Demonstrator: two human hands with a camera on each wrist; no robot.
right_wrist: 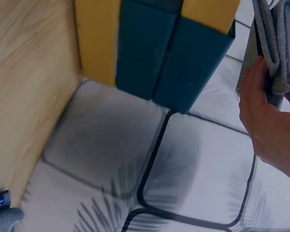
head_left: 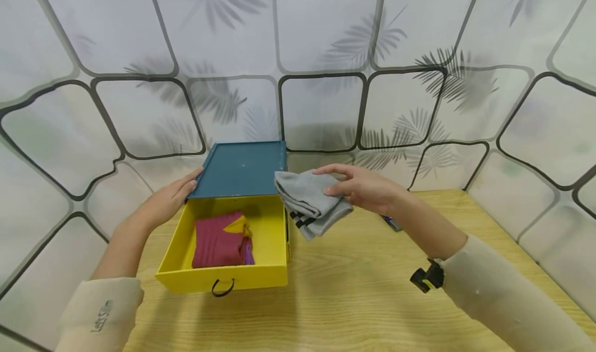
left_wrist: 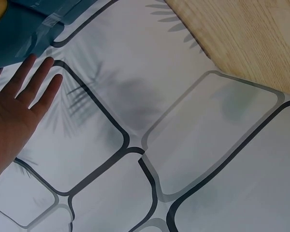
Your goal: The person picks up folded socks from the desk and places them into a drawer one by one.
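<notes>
Currently, the right hand [head_left: 365,186] pinches a folded gray cloth [head_left: 311,199] with black stripes, hanging from its fingers toward nine o'clock. Straight-fingered and gripping nothing, the left hand [head_left: 160,202] meets the nine-o'clock edge of the blue box [head_left: 239,171]. At the cloth's eight o'clock, a yellow drawer [head_left: 267,233] stands pulled out, holding a maroon folded cloth [head_left: 215,240]. Five o'clock from the right hand, a small dark object [head_left: 392,223] lies on the table [head_left: 344,300].
</notes>
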